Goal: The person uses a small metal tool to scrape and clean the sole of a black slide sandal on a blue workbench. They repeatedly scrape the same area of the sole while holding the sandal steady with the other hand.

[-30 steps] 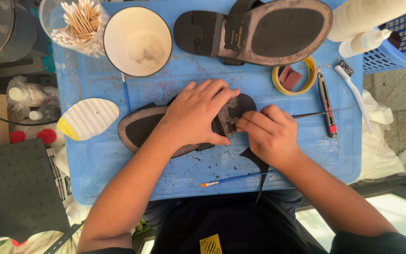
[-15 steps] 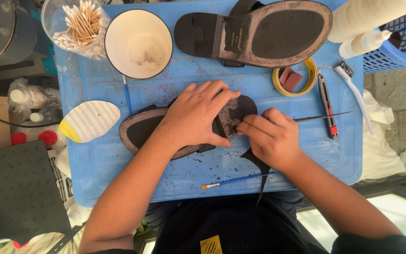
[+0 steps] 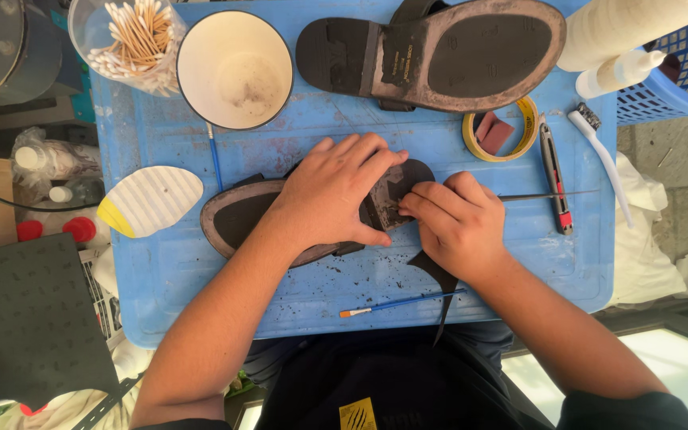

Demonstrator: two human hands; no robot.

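Head view, looking straight down on blue surface (image 3: 201, 279).

Left hand (image 3: 332, 195) laid flat on dark sandal (image 3: 240, 219), fingers (image 3: 368, 155) spread over heel end, thumb tucked along near edge. Sandal sole-up, lying mid-surface, toe end pointing left. Right hand (image 3: 459, 227) just beside left hand, fingers pressed together and pinching at sole edge by heel; what sits between fingertips too small to tell. Thin dark rod (image 3: 547, 194) projecting rightward from behind right hand. Dark strap (image 3: 439, 291) trailing from under right hand toward near edge of surface. Dark crumbs scattered on surface around sandal.

Second sandal (image 3: 439, 52), sole-up, at far edge, well apart from hands. White bowl (image 3: 235, 68) left of it; clear cup of cotton swabs (image 3: 129, 40) further left. Yellow tape roll (image 3: 502, 127) right of centre, reddish block inside it. Utility knife (image 3: 555, 175) and white brush (image 3: 603, 155) near right edge. Small paintbrush (image 3: 396, 304) with orange tip at near edge. White ribbed insole piece (image 3: 150, 201) with yellow tip left of sandal.
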